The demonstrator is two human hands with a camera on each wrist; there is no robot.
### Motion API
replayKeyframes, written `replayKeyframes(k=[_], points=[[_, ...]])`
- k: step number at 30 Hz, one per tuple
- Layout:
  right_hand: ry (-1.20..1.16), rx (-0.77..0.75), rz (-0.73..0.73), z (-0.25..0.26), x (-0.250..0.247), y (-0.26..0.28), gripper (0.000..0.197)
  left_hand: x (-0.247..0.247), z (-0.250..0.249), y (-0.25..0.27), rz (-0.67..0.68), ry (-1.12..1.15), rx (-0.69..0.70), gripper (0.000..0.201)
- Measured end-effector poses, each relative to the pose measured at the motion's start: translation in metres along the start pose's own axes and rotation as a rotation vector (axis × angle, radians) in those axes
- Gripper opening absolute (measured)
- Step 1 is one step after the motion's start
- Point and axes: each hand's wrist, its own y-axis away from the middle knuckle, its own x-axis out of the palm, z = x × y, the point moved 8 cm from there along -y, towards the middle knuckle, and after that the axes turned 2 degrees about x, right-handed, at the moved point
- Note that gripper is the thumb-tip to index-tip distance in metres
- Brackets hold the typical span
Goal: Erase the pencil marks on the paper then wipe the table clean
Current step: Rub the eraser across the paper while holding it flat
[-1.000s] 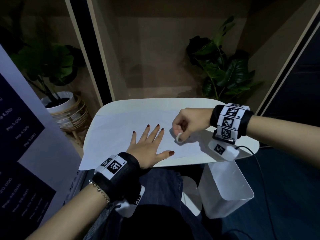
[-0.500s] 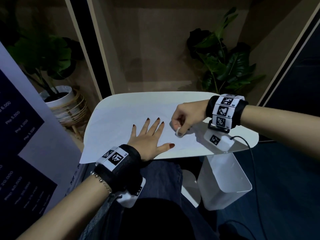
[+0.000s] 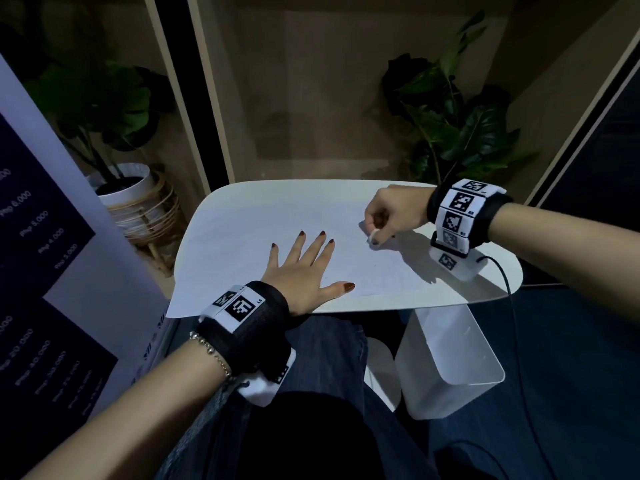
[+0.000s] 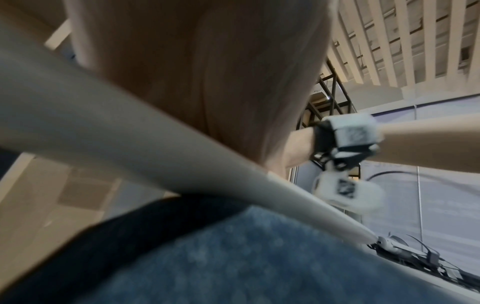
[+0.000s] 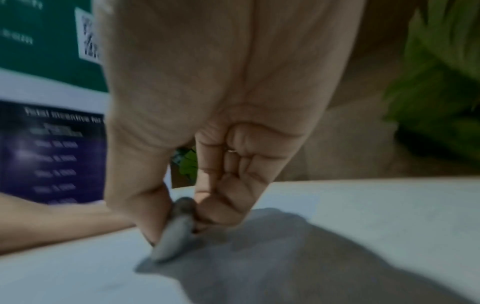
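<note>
A white sheet of paper (image 3: 242, 233) covers most of a small white table (image 3: 498, 282), with its near left corner hanging over the edge. My left hand (image 3: 304, 268) lies flat on the paper, fingers spread and straight, holding it down. My right hand (image 3: 384, 216) pinches a small white eraser (image 3: 374, 236) between thumb and fingers, its tip on the paper right of centre. In the right wrist view the eraser (image 5: 172, 232) touches the paper (image 5: 363, 216) under the hand's shadow. Pencil marks are too faint to make out. The left wrist view shows only my palm and the table's edge (image 4: 130, 148).
A white bin (image 3: 446, 362) stands on the floor under the table's right side. A potted plant in a wicker stand (image 3: 138, 206) sits to the left, another plant (image 3: 450, 116) behind the table. A printed banner (image 3: 41, 271) rises at the left. A black cable (image 3: 509, 292) trails from my right wrist.
My right hand has moved the eraser to the right and a little farther away across the paper. The left hand stays flat on the sheet.
</note>
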Motion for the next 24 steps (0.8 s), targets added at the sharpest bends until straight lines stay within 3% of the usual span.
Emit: replayKeyframes(k=[5, 11, 19, 24], points=[[-0.009, 0.01, -0.085, -0.008, -0.019, -0.004, 0.016, -0.001, -0.001, 0.001, 0.01, -0.007, -0.001, 0.085], [-0.133, -0.074, 0.159, 0.009, 0.014, 0.002, 0.013, 0.0, -0.001, 0.0, 0.005, -0.009, -0.009, 0.085], [-0.07, -0.025, 0.033, 0.002, -0.008, -0.006, 0.017, 0.001, -0.002, 0.002, 0.015, -0.01, -0.006, 0.083], [-0.156, -0.162, 0.236, 0.036, 0.029, 0.022, 0.013, 0.001, -0.002, 0.002, 0.019, 0.005, -0.012, 0.084]])
